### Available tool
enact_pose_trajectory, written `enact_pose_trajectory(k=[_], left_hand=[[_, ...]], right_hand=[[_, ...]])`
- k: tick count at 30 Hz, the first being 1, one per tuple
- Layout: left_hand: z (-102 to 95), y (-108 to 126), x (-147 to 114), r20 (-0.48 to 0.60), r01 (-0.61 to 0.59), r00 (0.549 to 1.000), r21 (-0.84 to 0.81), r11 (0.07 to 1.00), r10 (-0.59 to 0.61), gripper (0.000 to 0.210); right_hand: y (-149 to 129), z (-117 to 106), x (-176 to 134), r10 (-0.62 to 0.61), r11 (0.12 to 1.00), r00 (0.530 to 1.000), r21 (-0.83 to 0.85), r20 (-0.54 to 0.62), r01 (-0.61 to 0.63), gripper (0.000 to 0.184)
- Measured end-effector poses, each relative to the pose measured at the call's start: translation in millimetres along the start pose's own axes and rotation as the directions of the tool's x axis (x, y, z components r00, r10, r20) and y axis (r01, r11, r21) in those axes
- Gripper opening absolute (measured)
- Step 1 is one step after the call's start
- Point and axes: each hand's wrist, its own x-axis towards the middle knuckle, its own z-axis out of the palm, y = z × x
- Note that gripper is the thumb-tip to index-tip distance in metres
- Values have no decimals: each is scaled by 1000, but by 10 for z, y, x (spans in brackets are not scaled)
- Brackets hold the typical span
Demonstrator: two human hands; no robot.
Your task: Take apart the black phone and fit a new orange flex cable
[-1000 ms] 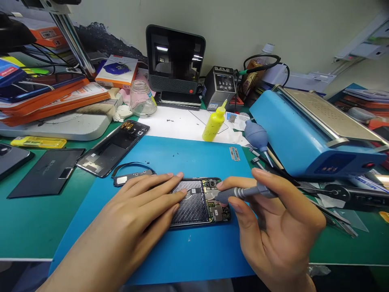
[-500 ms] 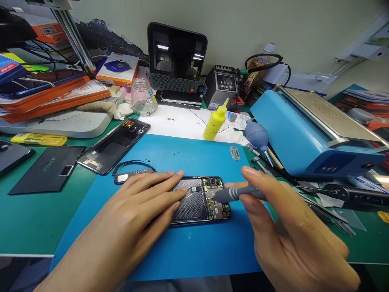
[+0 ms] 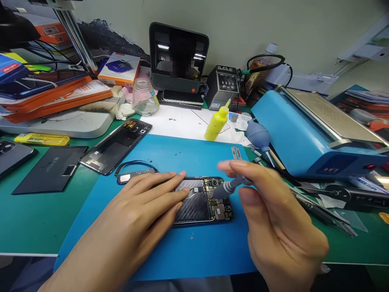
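An opened smartphone [image 3: 197, 209] lies flat on the blue mat [image 3: 164, 259], its battery and circuit board exposed. Stretched across the phone's left part, my left hand [image 3: 142, 207] presses it with flat fingers. My right hand [image 3: 279, 215] pinches a grey screwdriver [image 3: 226, 189] between thumb and fingers. The screwdriver slants down to the left, its lower end over the upper middle of the circuit board; I cannot tell whether the tip touches. Just left of the phone, partly behind my left fingers, is a black speaker part [image 3: 136, 177] with a curved strip.
A detached phone back cover [image 3: 117, 146] and a black flat panel [image 3: 50, 170] lie at left. Beyond the mat stand a yellow bottle [image 3: 216, 125], a glass jar [image 3: 145, 97] and a blue air blower [image 3: 258, 136]. A blue heating machine [image 3: 313, 142] and tweezers [image 3: 322, 213] are at right.
My right hand has shifted left and its fingers have turned around the screwdriver, which now stands at a steeper tilt. My left hand stays on the phone. The view moved slightly.
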Motion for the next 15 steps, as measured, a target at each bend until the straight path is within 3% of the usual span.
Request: enact_pose_trajectory(k=[15], left_hand=[[26, -9, 2, -25, -17, 1000, 2, 1000, 17, 38]], right_hand=[[12, -36, -39, 4, 998, 998, -66, -59, -8, 56]])
